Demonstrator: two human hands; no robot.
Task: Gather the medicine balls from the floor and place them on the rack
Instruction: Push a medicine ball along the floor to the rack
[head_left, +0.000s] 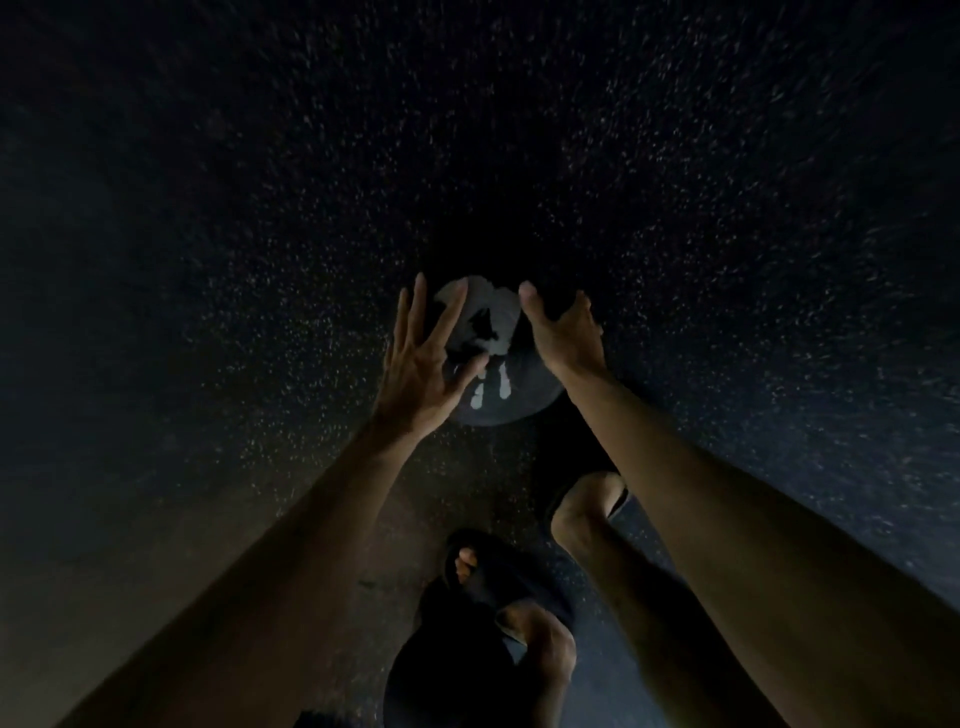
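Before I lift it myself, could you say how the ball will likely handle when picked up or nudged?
The ball is round and lies free on the floor, so a nudge would probably roll it. The left hand and right hand both reach for it, open, suggesting it may be heavy for its size.

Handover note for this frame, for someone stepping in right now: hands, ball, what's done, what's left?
Left hand: open, fingers spread over the ball's left side; contact unclear.
Right hand: open, cupped at the ball's right side; contact unclear in the dim light.
Ball: dark with white markings, apparently on the speckled floor, just ahead of the sandals.
Rack and other balls: not in view.
Done: nothing that shows here; this ball looks not yet lifted.
Left: grip it with both hands, lift it, carry it to the rack, then gather any others.
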